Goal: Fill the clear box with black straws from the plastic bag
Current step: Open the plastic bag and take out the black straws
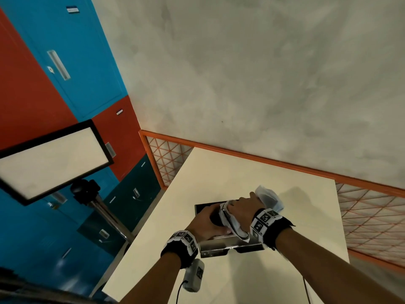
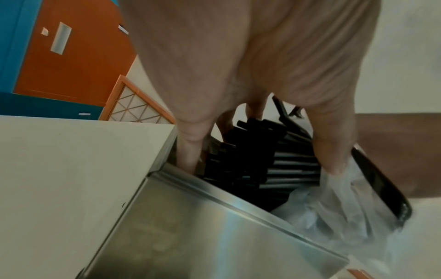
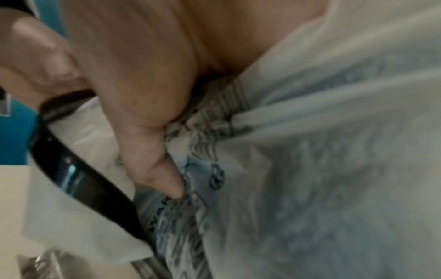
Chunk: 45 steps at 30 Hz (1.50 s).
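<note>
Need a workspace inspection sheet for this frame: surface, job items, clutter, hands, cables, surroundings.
Surface: cream table, bare where visible.
Job's things: black straws bunched over the open box; its wall looks metallic in the left wrist view. Plastic bag crumpled at the box's right side.
Clutter: nothing seen.
Hands: left hand grips the straws in the box; right hand grips the bag.
Cables: black cable from the grey device under the left wrist; another dark cable under the right forearm.
Surroundings: orange mesh fence, blue and red cabinets, framed light panel on a stand, grey floor.
</note>
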{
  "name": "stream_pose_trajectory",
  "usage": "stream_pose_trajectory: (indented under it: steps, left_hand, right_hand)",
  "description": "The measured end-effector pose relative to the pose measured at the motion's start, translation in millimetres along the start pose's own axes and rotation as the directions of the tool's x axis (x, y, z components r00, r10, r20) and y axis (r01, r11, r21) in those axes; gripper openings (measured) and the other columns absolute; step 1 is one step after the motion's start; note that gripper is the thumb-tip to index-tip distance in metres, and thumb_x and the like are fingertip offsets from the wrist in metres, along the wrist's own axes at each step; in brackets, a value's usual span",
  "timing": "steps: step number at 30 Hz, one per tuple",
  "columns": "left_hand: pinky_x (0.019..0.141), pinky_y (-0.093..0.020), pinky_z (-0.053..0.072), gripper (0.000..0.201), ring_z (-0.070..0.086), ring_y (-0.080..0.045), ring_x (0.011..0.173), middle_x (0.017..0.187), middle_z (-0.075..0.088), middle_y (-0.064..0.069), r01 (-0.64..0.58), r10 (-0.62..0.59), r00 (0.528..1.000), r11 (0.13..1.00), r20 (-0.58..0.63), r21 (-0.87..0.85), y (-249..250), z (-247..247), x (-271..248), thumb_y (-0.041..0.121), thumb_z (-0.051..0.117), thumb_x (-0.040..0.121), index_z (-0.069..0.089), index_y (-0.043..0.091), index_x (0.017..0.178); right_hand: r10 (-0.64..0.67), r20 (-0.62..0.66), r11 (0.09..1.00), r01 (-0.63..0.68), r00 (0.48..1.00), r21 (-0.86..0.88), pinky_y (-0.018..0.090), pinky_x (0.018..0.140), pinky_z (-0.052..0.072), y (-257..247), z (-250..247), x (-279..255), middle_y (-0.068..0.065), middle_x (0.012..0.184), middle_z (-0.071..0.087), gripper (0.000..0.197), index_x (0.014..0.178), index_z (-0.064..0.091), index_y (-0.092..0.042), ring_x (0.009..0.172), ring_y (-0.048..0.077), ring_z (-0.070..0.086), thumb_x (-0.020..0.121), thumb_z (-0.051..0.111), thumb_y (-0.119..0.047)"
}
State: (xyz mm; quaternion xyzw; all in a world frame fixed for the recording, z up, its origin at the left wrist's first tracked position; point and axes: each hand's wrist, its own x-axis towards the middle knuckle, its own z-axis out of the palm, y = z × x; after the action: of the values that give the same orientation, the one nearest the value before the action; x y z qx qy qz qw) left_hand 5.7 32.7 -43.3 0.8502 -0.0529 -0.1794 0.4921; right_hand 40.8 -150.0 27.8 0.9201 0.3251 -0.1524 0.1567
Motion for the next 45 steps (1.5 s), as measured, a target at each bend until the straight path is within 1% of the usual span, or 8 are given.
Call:
stream_pose_trajectory:
  steps: [8,13,18,21,26,35,40,45]
  left_hand:
    - [0.108,-0.037,0.046,0.093,0.055,-0.015,0.128,0.139,0.059,0.006,0.034,-0.063,0.993,0.961,0.097,0.274,6.2,9.7,16.7,0.050,0.082,0.067,0.041,0.032,0.148]
    - [0.104,-0.036,0.047,0.075,0.059,-0.020,0.123,0.133,0.063,0.002,0.119,-0.146,0.987,0.938,0.062,0.327,-1.9,21.1,22.4,0.054,0.072,0.069,0.055,0.029,0.137]
    - [0.096,-0.035,0.053,0.074,0.065,-0.019,0.111,0.121,0.069,0.001,0.154,-0.160,0.987,0.942,-0.004,0.297,-11.9,20.6,23.6,0.048,0.080,0.064,0.060,0.022,0.130]
    - [0.098,-0.033,0.051,0.074,0.063,-0.018,0.115,0.126,0.066,0.001,0.122,-0.118,0.992,0.945,-0.032,0.303,-7.4,23.9,19.4,0.047,0.080,0.069,0.056,0.024,0.135]
    - [0.102,-0.035,0.050,0.078,0.059,-0.014,0.124,0.135,0.061,0.011,0.059,-0.045,0.998,0.936,-0.049,0.346,-7.6,30.3,19.9,0.056,0.067,0.074,0.042,0.037,0.145]
    - [0.101,-0.039,0.051,0.084,0.059,-0.014,0.120,0.130,0.062,0.012,0.088,-0.061,0.989,0.977,-0.137,0.196,-18.0,31.2,16.6,0.053,0.075,0.063,0.045,0.038,0.140]
    - [0.101,-0.032,0.051,0.081,0.060,-0.010,0.120,0.130,0.063,0.013,0.090,-0.066,0.980,0.989,-0.189,0.120,-19.1,30.2,15.8,0.043,0.080,0.065,0.046,0.041,0.139]
    - [0.099,-0.038,0.052,0.069,0.063,-0.019,0.116,0.125,0.067,0.003,0.109,-0.085,0.982,0.985,-0.170,0.137,-16.5,32.5,15.0,0.032,0.076,0.074,0.050,0.031,0.139]
  right_hand:
    - [-0.067,-0.024,0.997,0.068,0.997,0.039,0.052,0.102,0.033,4.4,2.7,3.8,-0.005,0.112,0.068,0.024,0.104,0.061,-0.027,0.107,0.027,0.062,0.083,0.064,-0.038]
    - [-0.125,-0.210,0.985,0.147,0.970,0.090,0.043,0.092,0.044,22.1,-6.2,-10.4,-0.002,0.110,0.064,0.034,0.110,0.062,-0.027,0.101,0.024,0.061,0.080,0.056,-0.041]
    - [0.317,-0.587,0.909,-0.061,0.745,0.413,0.050,0.114,0.029,54.2,-5.2,-36.0,0.002,0.137,0.051,0.051,0.133,0.050,-0.026,0.128,0.022,0.046,0.087,0.054,-0.048]
    - [0.656,-0.343,0.638,-0.250,0.672,0.729,0.058,0.106,0.034,60.3,6.9,-43.2,0.002,0.149,0.034,0.076,0.145,0.028,-0.033,0.135,0.027,0.036,0.082,0.057,-0.064]
    - [0.630,0.018,0.175,-0.164,0.776,0.971,0.049,0.099,0.048,48.6,50.0,-24.6,0.009,0.138,0.049,0.101,0.143,0.031,-0.026,0.120,0.031,0.054,0.066,0.064,-0.081]
    - [0.636,-0.136,0.156,0.046,0.759,0.987,0.032,0.080,0.043,20.3,42.3,-15.4,-0.002,0.101,0.046,0.023,0.094,0.051,-0.020,0.085,0.014,0.053,0.091,0.062,-0.040]
    - [0.612,-0.158,0.071,0.146,0.775,0.987,0.037,0.097,0.049,24.7,38.8,-5.9,-0.007,0.139,0.045,0.074,0.143,0.029,-0.031,0.120,0.014,0.050,0.084,0.067,-0.052]
    - [0.672,-0.001,0.225,-0.203,0.741,0.953,0.042,0.096,0.046,26.0,56.0,0.6,0.012,0.120,0.047,0.058,0.124,0.051,-0.006,0.110,0.035,0.055,0.087,0.064,-0.049]
